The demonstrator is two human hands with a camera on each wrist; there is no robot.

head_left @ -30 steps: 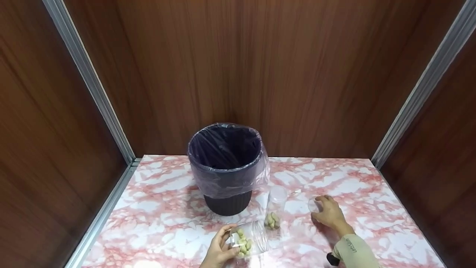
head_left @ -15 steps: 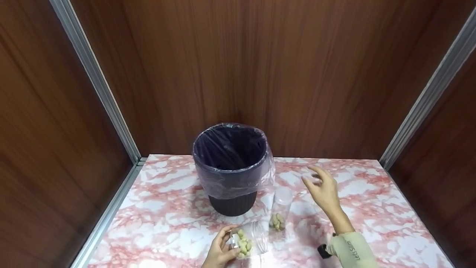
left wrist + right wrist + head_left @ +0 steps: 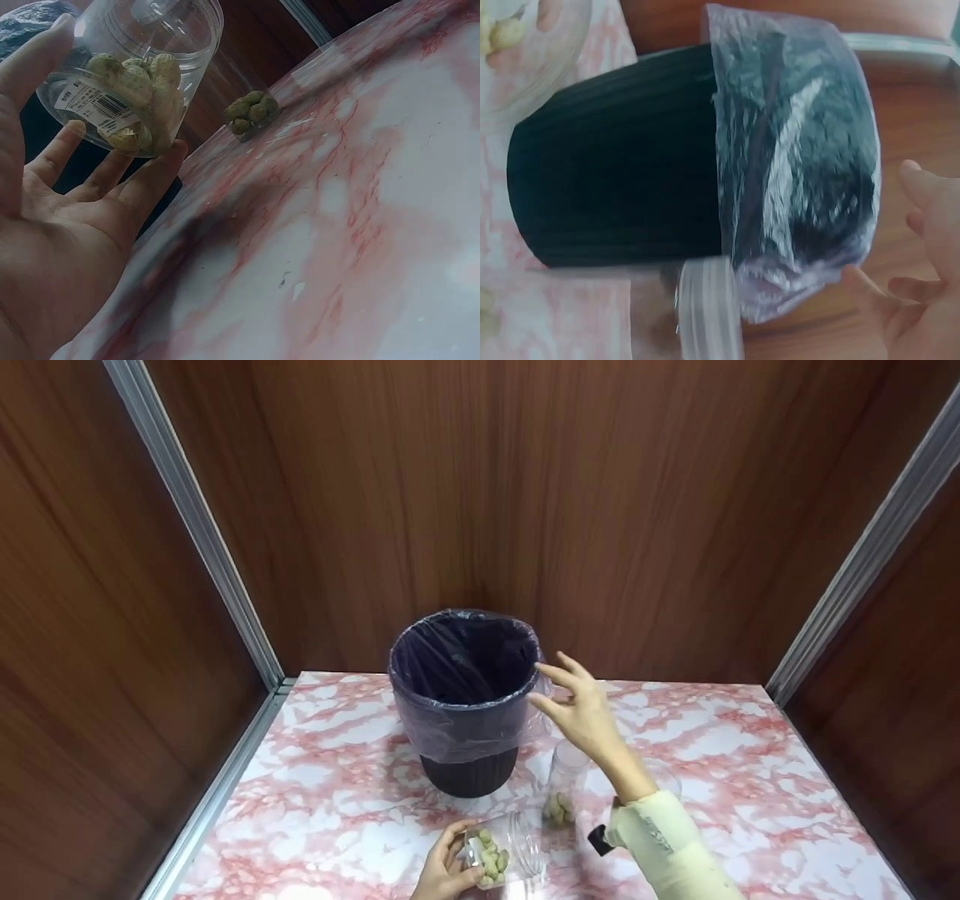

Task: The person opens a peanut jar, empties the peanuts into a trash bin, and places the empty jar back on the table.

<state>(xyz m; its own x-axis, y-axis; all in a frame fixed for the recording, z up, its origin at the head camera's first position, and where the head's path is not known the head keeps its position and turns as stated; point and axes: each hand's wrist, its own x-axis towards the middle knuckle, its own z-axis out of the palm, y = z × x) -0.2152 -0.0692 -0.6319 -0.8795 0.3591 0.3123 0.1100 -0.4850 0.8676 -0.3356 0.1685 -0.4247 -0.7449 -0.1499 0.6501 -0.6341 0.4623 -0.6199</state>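
Note:
My left hand (image 3: 448, 864) grips a clear plastic jar (image 3: 523, 847) of unshelled peanuts (image 3: 491, 861), tilted on its side with its open mouth to the right. The left wrist view shows a white barcode label (image 3: 97, 105) on it. My right hand (image 3: 585, 711) hangs beside the right rim of a black trash bin (image 3: 469, 772), fingers spread and slightly bent, with nothing seen between them. A purplish clear liner bag (image 3: 465, 735) is folded over the bin's rim. The bin's bottom inside is too dark to make out.
A tall clear jar (image 3: 570, 757) with a pale lid and some peanuts at its bottom stands right of the bin, partly behind my right wrist. A round clear lid (image 3: 666, 774) lies flat on the pink marbled table (image 3: 315, 795). Brown wood-look panels (image 3: 480, 495) enclose the back and sides.
My right hand has left the clear lid on the table, risen, and moved left to the bin's rim. The left hand and its jar have stayed nearly in place.

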